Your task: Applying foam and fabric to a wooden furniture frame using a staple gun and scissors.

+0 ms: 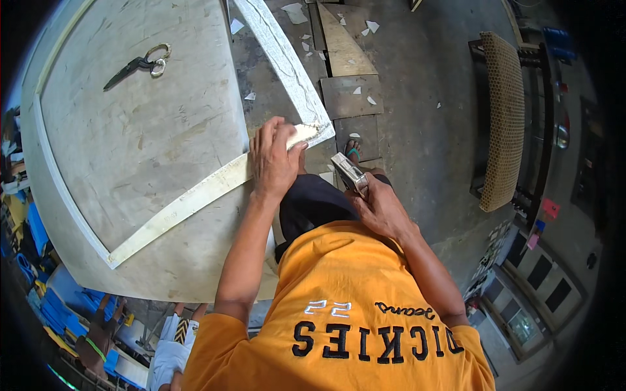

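Observation:
My left hand (275,163) grips the pale strip (195,203) of a wooden frame close to its right-hand corner, fingers wrapped over the strip. The frame's speckled white upper strip (287,72) runs up from that corner past the edge of the grey table (163,117). My right hand (379,205) holds a silver metal staple gun (349,171) just right of the corner, apart from the frame. Scissors (137,68) with black blades and wrapped handles lie on the tabletop at upper left.
Scraps (372,27) and flat boards (349,94) cover part of the floor beside my sandalled foot (353,147). An upholstered patterned piece (502,120) stands at right. Co-workers in white (166,352) and dark (91,348) clothing are at lower left, among blue items (55,313).

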### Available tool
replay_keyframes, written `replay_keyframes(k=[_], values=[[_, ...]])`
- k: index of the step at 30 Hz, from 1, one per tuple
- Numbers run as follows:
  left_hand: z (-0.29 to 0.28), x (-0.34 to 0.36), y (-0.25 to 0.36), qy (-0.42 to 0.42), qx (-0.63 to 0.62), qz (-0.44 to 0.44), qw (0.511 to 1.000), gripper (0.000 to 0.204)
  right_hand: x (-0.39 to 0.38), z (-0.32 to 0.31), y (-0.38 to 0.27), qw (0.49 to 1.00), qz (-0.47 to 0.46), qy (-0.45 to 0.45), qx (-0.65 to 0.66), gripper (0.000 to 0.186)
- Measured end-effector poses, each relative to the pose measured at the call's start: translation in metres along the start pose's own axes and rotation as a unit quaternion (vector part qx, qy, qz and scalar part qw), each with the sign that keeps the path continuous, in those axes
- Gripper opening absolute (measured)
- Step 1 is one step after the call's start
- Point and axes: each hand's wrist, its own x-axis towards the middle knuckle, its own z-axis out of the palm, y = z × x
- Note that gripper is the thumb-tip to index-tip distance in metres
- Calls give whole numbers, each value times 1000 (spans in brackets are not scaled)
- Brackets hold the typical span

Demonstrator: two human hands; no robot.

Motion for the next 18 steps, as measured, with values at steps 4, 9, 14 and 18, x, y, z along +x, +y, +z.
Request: replay_keyframes(k=[4, 9, 14, 18], values=[[-9, 4, -7, -73, 27, -60, 995, 31, 10, 7, -10, 1000, -15, -16, -23, 17], [-7, 4, -16, -75, 14, -13, 997, 41, 25, 34, -10, 997, -28, -24, -64, 20], [-12, 8, -18, -88, 4, -3, 996, 36, 37, 49, -32, 990, 38, -36, -131, 21], [-12, 9, -21, -94, -6, -8, 995, 34, 45, 64, -28, 987, 21, 0, -159, 21]])
